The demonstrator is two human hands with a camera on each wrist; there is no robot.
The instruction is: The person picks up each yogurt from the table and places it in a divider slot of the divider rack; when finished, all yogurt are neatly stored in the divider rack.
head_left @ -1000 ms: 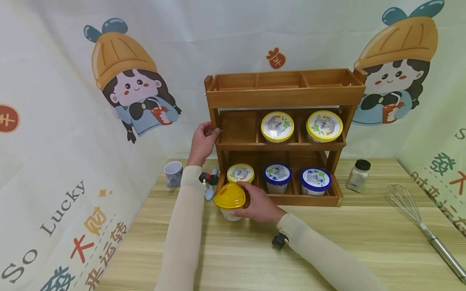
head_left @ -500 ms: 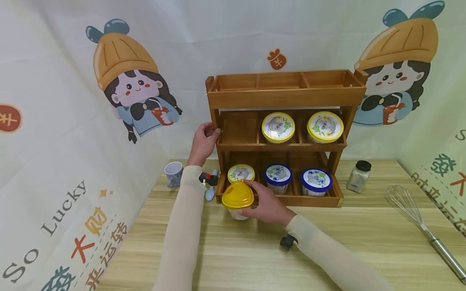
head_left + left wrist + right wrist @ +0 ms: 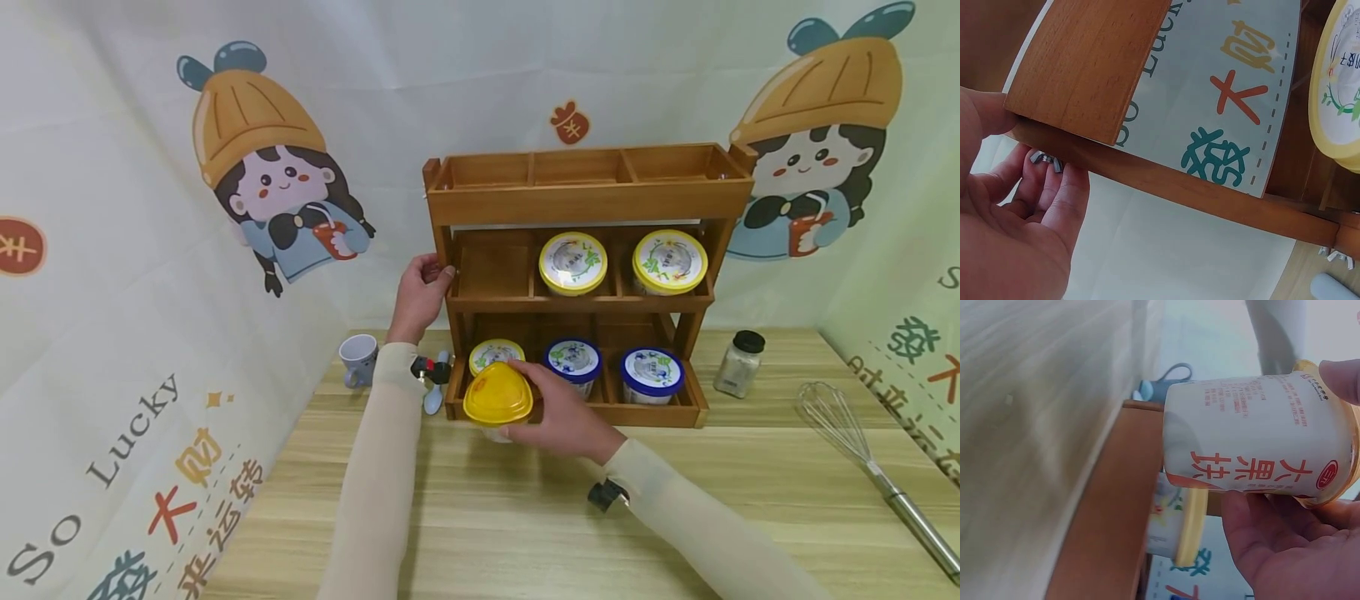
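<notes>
My right hand (image 3: 566, 417) holds a white yogurt cup with a domed yellow lid (image 3: 498, 396) in front of the wooden rack (image 3: 592, 204), at its lower left. Red lettering runs along the cup's side (image 3: 1241, 431) in the right wrist view, with thumb and fingers around the lid end. The held cup overlaps a yellow-lidded tub (image 3: 495, 354) in the bottom tier. My left hand (image 3: 420, 292) grips the rack's left side post (image 3: 1091, 156); in the left wrist view its fingers curl by a wing nut (image 3: 1046, 159), the thumb on the opposite side.
Two yellow-lidded tubs (image 3: 573, 262) sit in the middle tier, two blue-lidded tubs (image 3: 651, 369) in the bottom one. Left of the rack are a mug (image 3: 358, 358) and a light blue spoon (image 3: 432, 400). A black-capped jar (image 3: 738, 364) and a whisk (image 3: 873, 475) lie to the right.
My right hand has carried the yellow-lidded cup rightward and then up toward the rack's bottom tier. The left hand keeps its grip on the rack.
</notes>
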